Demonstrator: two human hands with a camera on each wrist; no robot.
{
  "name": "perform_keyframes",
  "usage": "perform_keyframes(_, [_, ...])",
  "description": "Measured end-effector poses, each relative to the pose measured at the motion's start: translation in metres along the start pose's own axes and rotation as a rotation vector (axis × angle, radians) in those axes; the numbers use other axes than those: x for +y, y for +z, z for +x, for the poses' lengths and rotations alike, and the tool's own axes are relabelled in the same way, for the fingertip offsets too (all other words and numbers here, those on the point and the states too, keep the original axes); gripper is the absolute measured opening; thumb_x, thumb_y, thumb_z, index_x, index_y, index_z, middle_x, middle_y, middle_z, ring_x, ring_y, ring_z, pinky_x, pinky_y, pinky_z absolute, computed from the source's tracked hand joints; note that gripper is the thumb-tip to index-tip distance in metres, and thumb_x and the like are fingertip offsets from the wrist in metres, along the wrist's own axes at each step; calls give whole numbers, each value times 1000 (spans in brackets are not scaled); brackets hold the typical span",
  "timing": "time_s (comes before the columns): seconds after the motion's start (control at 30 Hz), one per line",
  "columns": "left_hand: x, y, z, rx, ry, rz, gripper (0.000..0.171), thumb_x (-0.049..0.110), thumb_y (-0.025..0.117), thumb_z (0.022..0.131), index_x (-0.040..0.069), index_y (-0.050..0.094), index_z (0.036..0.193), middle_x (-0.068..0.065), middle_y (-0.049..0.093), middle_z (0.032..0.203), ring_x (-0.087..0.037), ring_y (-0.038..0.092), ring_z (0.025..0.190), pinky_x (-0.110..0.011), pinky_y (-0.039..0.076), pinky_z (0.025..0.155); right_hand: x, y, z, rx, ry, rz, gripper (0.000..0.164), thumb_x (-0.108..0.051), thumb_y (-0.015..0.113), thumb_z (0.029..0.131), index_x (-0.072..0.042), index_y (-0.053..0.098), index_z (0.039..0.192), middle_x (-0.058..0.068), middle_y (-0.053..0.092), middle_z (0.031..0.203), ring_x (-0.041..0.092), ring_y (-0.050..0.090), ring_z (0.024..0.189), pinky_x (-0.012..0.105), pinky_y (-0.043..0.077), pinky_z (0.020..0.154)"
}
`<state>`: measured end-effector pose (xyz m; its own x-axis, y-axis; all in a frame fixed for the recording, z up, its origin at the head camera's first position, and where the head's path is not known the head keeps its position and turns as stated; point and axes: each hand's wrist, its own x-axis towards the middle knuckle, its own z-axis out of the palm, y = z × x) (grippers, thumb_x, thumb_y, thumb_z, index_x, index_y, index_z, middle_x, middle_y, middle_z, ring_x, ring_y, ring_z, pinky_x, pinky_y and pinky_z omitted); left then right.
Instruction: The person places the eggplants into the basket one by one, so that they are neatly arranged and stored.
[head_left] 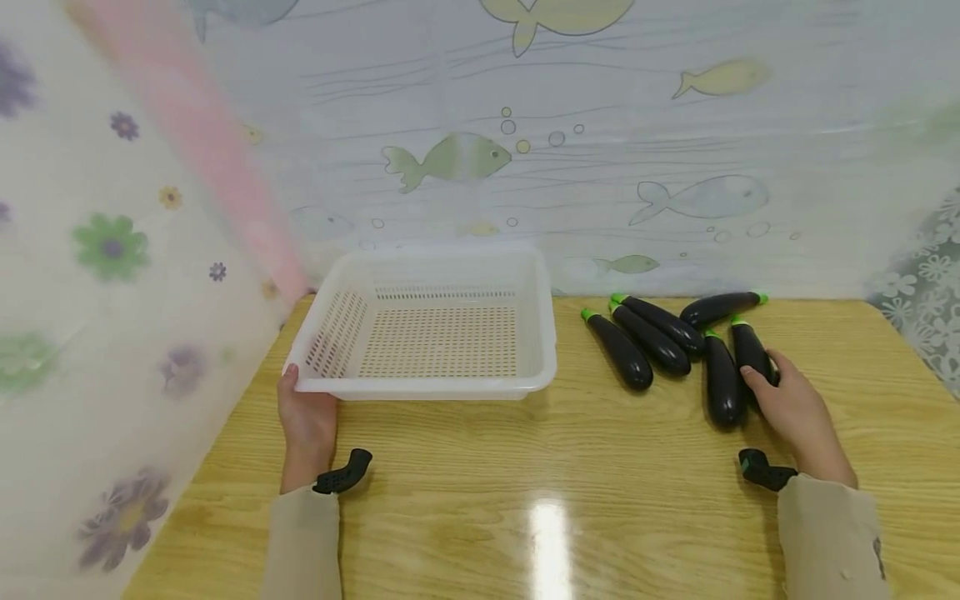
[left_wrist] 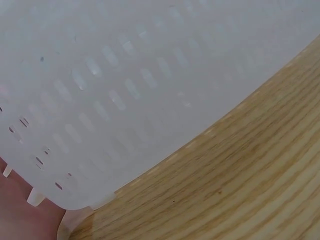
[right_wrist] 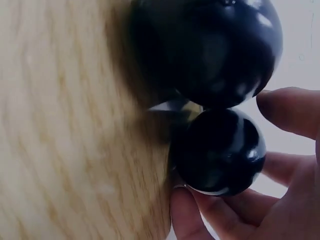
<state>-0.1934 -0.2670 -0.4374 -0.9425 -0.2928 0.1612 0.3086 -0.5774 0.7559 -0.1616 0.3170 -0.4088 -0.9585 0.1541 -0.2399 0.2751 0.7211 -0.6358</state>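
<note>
A white plastic basket point(head_left: 435, 387) with a slotted floor and walls stands at the back left of the table. My left hand point(head_left: 307, 417) grips its near left corner, thumb over the rim; the basket's wall hides most of the fingers in the left wrist view. On the right, my right hand point(head_left: 798, 412) holds a dark, glossy eggplant point(head_left: 752, 346) with a green stem end, thumb on one side and fingers around the other. Another eggplant point(head_left: 723, 387) lies right beside it, and in the right wrist view their rounded ends are close together.
Several more eggplants point(head_left: 628, 354) lie in a loose group between the basket and my right hand. The wood-grain table point(head_left: 450, 500) meets a wall covering point(head_left: 585, 167) printed with fish at the back. A flowered covering point(head_left: 112, 375) rises along the left side.
</note>
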Motion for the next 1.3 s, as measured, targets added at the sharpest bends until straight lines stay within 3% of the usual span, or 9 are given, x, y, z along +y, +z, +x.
perform_keyframes(0.27, [4, 2, -1, -3, -27, 14, 51, 34, 38, 92, 18, 29, 140, -2, 30, 146, -18, 27, 134, -37, 16, 109, 2, -4, -3, 20, 84, 54, 84, -56, 26, 92, 4, -1, 144, 41, 16, 139, 58, 21, 121, 65, 25, 92])
perform_keyframes(0.4, [7, 1, -2, -16, -54, 41, 50, 29, 34, 94, 16, 29, 141, -3, 30, 146, -19, 28, 132, -38, 20, 106, 1, -6, -6, 88, 83, 93, 82, -56, 26, 92, 1, 1, 146, 40, 18, 140, 58, 23, 120, 65, 25, 91])
perform_keyframes(0.53, [15, 2, -2, -50, -80, 114, 52, 19, 28, 94, 22, 23, 146, 0, 25, 148, -18, 26, 133, -38, 21, 105, -2, -5, -8, 168, 78, 157, 80, -56, 29, 91, -5, 3, 147, 36, 18, 142, 57, 25, 121, 64, 27, 90])
perform_keyframes(0.67, [23, 7, 0, -53, -90, 170, 56, 10, 22, 93, 26, 21, 146, 1, 24, 149, -21, 25, 135, -37, 23, 106, -6, -4, -11, 229, 82, 248, 78, -55, 32, 91, -11, 2, 148, 30, 16, 147, 51, 29, 122, 56, 35, 85])
perform_keyframes(0.8, [26, 12, 3, -41, -75, 194, 58, 4, 20, 91, 23, 24, 145, -2, 27, 149, -25, 28, 134, -36, 27, 102, -12, -5, -11, 249, 61, 346, 75, -51, 35, 92, -19, -1, 149, 27, 14, 148, 40, 36, 118, 30, 48, 73])
perform_keyframes(0.9, [25, 17, 5, -37, -57, 217, 59, 3, 21, 89, 22, 25, 145, -2, 30, 147, -25, 31, 132, -36, 30, 100, -17, -5, -12, 237, 29, 431, 73, -48, 39, 92, -22, -1, 148, 27, 13, 148, 17, 49, 100, 17, 49, 65])
perform_keyframes(1.03, [23, 18, 6, -31, -43, 246, 55, 6, 24, 91, 22, 29, 143, -2, 33, 146, -25, 34, 130, -36, 32, 99, -25, -3, -11, 215, -3, 504, 74, -47, 43, 91, -25, 2, 148, 26, 14, 146, -7, 47, 82, 18, 50, 67])
perform_keyframes(1.3, [18, 15, 3, -37, -56, 248, 50, 13, 28, 95, 24, 31, 143, -3, 34, 145, -25, 35, 129, -35, 32, 99, -39, 1, -11, 232, -26, 523, 73, -46, 44, 91, -25, 4, 148, 25, 19, 144, -6, 48, 82, 18, 50, 67])
